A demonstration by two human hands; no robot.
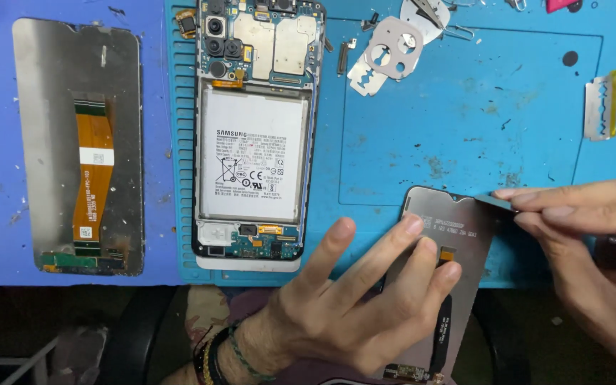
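Observation:
My left hand [354, 299] presses on a grey phone screen panel [450, 221] lying back side up over the near edge of the blue mat, its fingers holding the panel's left side and its orange flex cable. My right hand [593, 242] pinches a thin flat blade [497, 203] and sets it against the panel's upper right corner. An opened phone body [251, 135] lies upright on the mat to the left, showing its white battery, camera modules and circuit boards.
Another screen panel [80, 146] with an orange flex cable lies at the far left. A camera bezel [393, 46], razor blades [599, 107], small metal parts and tweezers sit at the back of the blue mat [465, 121].

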